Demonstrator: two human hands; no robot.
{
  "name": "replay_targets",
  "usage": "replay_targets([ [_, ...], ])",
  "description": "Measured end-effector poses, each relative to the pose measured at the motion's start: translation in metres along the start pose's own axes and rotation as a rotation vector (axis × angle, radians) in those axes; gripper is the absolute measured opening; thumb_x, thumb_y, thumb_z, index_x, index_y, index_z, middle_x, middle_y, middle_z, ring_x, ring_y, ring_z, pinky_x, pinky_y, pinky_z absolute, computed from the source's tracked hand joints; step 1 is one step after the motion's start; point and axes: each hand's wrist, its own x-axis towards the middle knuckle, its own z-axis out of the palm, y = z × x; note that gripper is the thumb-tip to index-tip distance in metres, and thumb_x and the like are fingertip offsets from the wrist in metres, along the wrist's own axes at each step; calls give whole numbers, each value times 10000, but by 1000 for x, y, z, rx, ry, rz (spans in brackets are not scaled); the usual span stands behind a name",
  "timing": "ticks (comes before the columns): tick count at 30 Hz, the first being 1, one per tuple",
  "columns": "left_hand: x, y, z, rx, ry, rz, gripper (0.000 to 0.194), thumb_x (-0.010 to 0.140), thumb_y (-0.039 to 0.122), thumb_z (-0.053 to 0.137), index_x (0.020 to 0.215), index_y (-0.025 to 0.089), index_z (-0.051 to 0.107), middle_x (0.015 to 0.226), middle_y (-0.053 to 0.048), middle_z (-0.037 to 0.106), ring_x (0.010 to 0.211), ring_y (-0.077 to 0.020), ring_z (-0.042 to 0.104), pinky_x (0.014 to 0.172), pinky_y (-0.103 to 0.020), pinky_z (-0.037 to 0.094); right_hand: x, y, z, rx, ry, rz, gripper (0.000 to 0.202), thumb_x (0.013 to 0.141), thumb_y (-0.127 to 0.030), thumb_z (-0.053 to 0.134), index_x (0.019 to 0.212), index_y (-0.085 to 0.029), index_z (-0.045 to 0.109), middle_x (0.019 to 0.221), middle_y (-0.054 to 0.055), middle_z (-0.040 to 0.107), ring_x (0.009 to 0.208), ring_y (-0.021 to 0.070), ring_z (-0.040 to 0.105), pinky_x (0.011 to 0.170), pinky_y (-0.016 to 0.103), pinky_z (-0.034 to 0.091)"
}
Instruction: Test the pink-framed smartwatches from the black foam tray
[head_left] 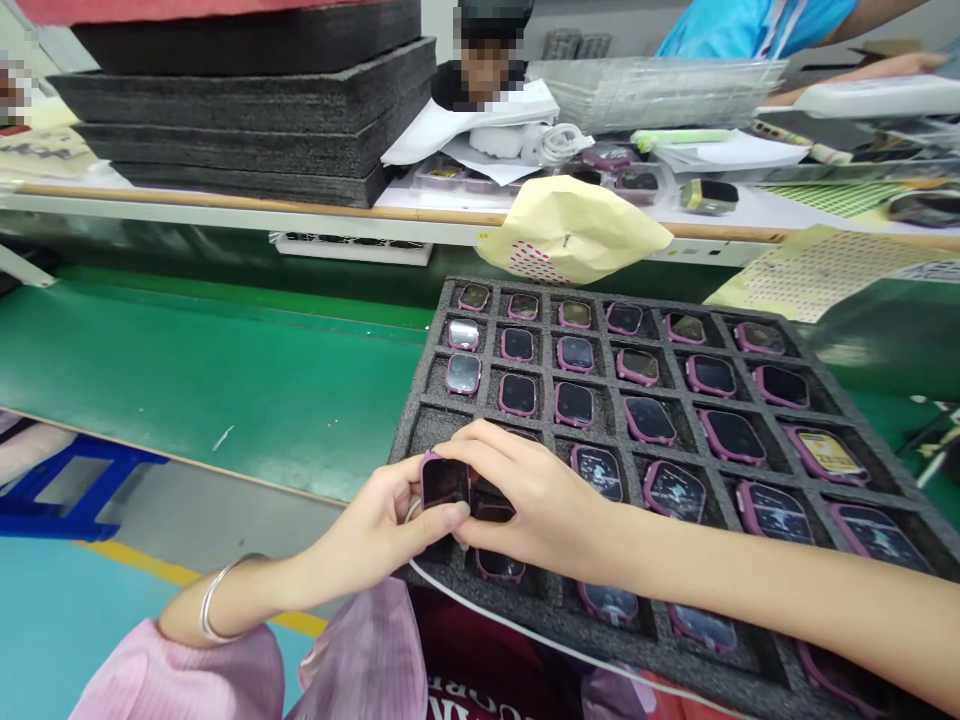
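A smartwatch with a dark screen and purple case is held over the near left corner of a black foam tray. My left hand is closed around its left and lower edge, the thumb on its front. From the right, my right hand curls its fingers over the top of the same watch. A white cable runs from beneath my left hand along the tray's near edge. Under my right palm, more watches are partly hidden. Similar purple watches, such as a watch with a lit yellow screen, fill the tray's compartments.
Black foam trays are stacked on a shelf at the back left. A yellow paper sheet hangs off its edge. Plastic trays, papers and a coiled white cable lie behind. Other people sit across the bench.
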Motion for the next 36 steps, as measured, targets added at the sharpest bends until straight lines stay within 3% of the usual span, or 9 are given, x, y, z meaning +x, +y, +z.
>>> replay_targets([
  [6, 2, 0, 1, -34, 1, 18, 241, 814, 346, 694, 900, 142, 599, 696, 37, 491, 571, -84, 374, 529, -216, 306, -2, 1, 3, 3, 24, -18, 349, 799, -138, 652, 1128, -140, 536, 959, 95, 606, 847, 226, 609, 718, 355, 549],
  [22, -1, -2, 7, 81, 95, 97, 223, 853, 318, 650, 953, 123, 609, 720, 19, 501, 609, -91, 394, 530, -207, 323, -6, 5, 10, 38, 80, -64, 365, 830, -157, 641, 1175, -124, 526, 968, 106, 626, 887, 239, 609, 774, 377, 539],
  [28, -3, -4, 11, 64, 143, 124, 254, 828, 309, 679, 987, 134, 584, 776, 0, 566, 680, -115, 512, 615, -213, 425, 3, 2, -10, 132, 119, -66, 331, 780, -213, 716, 1081, -142, 597, 996, 96, 610, 902, 233, 602, 803, 372, 522],
  [30, -10, -8, 15, 5, 209, 190, 305, 781, 292, 730, 1007, 156, 577, 827, -8, 593, 714, -122, 538, 638, -214, 449, 13, 5, -19, 144, 197, 0, 288, 771, -275, 748, 993, -147, 618, 948, 74, 606, 833, 214, 601, 743, 341, 519],
  [32, -20, -12, 20, -47, 354, 280, 283, 765, 288, 746, 956, 171, 574, 823, -2, 599, 714, -119, 547, 642, -208, 457, 23, 13, -23, 71, 226, 87, 272, 768, -311, 766, 926, -140, 624, 895, 58, 604, 767, 200, 594, 704, 328, 510],
  [34, -32, -18, 28, -70, 511, 349, 229, 781, 301, 732, 881, 178, 567, 770, 11, 582, 675, -109, 537, 626, -202, 455, 32, 22, -21, -77, 122, 134, 300, 747, -314, 796, 914, -123, 635, 889, 69, 613, 788, 222, 602, 737, 357, 509],
  [36, -43, -24, 34, -83, 592, 372, 215, 791, 310, 725, 867, 184, 568, 751, 14, 572, 649, -103, 521, 611, -202, 450, 37, 25, -17, -240, -33, 117, 395, 736, -337, 815, 997, -98, 637, 979, 119, 626, 905, 283, 602, 805, 420, 502],
])
